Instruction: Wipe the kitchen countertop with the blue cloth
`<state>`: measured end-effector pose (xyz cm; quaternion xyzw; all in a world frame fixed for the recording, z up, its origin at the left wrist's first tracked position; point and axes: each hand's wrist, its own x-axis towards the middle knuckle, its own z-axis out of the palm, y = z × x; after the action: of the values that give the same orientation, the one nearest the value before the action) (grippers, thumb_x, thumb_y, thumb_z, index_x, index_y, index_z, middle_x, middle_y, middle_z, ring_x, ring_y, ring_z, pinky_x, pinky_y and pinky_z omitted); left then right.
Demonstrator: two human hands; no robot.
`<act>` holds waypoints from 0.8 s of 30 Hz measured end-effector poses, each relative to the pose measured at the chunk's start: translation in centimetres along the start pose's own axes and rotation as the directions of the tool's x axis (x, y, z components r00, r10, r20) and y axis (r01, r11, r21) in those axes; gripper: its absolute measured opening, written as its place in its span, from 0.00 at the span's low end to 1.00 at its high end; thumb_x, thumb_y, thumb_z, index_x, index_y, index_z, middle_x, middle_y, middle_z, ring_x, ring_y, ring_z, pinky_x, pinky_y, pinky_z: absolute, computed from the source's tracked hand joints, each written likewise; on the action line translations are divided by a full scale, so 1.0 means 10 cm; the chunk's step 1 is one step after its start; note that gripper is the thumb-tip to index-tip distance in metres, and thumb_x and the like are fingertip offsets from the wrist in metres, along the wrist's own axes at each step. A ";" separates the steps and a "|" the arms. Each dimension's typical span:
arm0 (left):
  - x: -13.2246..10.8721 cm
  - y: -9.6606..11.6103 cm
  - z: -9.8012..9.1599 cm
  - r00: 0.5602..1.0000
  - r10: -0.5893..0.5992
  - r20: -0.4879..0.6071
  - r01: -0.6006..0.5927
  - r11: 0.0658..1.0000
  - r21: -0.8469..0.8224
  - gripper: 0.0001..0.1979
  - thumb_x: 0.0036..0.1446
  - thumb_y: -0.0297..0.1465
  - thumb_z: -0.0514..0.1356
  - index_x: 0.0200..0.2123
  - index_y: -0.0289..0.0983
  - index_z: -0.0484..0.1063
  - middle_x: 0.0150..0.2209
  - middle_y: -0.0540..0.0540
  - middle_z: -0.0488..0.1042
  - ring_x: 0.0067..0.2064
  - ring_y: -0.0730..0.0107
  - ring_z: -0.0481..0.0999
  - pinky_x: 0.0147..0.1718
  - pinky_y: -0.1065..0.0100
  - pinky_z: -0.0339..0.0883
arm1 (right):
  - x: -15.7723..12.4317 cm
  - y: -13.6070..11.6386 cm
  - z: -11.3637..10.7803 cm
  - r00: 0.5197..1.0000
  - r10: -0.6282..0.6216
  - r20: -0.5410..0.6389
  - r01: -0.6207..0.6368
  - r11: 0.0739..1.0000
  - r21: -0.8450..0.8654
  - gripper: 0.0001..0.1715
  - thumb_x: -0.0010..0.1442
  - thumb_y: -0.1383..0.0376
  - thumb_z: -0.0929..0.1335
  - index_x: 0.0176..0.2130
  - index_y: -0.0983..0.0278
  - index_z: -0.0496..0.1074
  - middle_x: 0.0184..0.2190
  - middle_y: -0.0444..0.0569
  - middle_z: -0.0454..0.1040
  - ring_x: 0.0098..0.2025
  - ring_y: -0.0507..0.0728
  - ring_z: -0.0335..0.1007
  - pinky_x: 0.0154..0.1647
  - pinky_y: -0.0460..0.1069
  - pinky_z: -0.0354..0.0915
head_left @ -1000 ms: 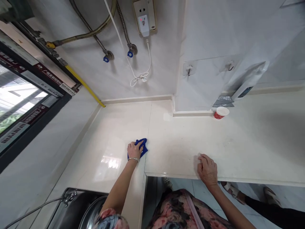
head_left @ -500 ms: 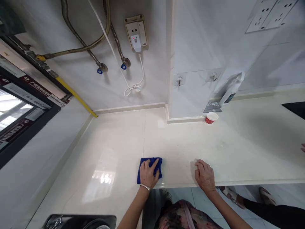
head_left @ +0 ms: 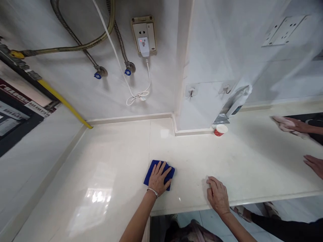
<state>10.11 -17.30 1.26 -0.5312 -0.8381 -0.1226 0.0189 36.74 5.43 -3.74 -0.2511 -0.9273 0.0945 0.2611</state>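
Note:
My left hand lies flat on a blue cloth, fingers spread, pressing it onto the cream countertop. A thin bracelet sits on that wrist. My right hand rests palm-down on the bare counter near its front edge, fingers loosely curled, holding nothing. The two hands are about a hand's width apart.
A red-and-white paper cup stands by the wall column. A white bottle leans behind it. Another person's hands are at the right edge, one on a pale cloth, one flat on the counter. Hoses, valves and a socket hang on the wall.
My left hand slid the blue cloth rightward and toward me, then a little away. My right hand stayed put. Another person's hands came into view at right.

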 end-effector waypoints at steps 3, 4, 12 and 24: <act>0.16 -0.11 0.05 0.997 -0.048 -0.057 0.049 0.999 0.018 0.29 0.62 0.35 0.58 0.67 0.52 0.62 0.71 0.44 0.60 0.72 0.47 0.56 0.67 0.39 0.59 | 0.00 -0.01 0.01 1.000 0.014 0.008 -0.014 1.000 0.007 0.16 0.62 0.72 0.60 0.47 0.59 0.69 0.53 0.53 0.73 0.51 0.61 0.71 0.48 0.56 0.66; 0.20 -0.12 0.07 0.995 -0.066 -0.076 0.068 0.997 0.021 0.29 0.63 0.34 0.58 0.66 0.53 0.62 0.71 0.44 0.60 0.72 0.47 0.57 0.66 0.39 0.59 | 0.00 -0.01 0.02 1.000 0.018 0.012 -0.019 1.000 0.012 0.16 0.63 0.71 0.60 0.48 0.59 0.69 0.53 0.53 0.73 0.51 0.61 0.71 0.48 0.56 0.66; 0.91 -0.12 0.19 0.963 -0.245 -0.108 0.239 0.969 -0.068 0.24 0.65 0.38 0.55 0.64 0.52 0.67 0.72 0.46 0.60 0.73 0.50 0.56 0.70 0.43 0.53 | -0.03 0.02 0.05 0.999 0.042 0.024 -0.043 0.998 0.043 0.15 0.64 0.69 0.60 0.49 0.59 0.69 0.53 0.54 0.73 0.52 0.62 0.71 0.50 0.58 0.67; 2.28 -0.63 0.37 0.929 -0.348 -0.129 0.340 0.937 -0.077 0.24 0.65 0.38 0.53 0.63 0.50 0.68 0.71 0.45 0.62 0.73 0.48 0.53 0.71 0.42 0.47 | -0.03 0.05 0.09 0.999 -0.015 -0.044 0.015 1.000 -0.005 0.16 0.62 0.70 0.64 0.49 0.60 0.70 0.51 0.54 0.76 0.51 0.60 0.76 0.48 0.55 0.73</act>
<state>-5.11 1.21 0.20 -0.3666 -0.9111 -0.1835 0.0421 36.69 5.65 -4.73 -0.2469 -0.9234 0.0848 0.2815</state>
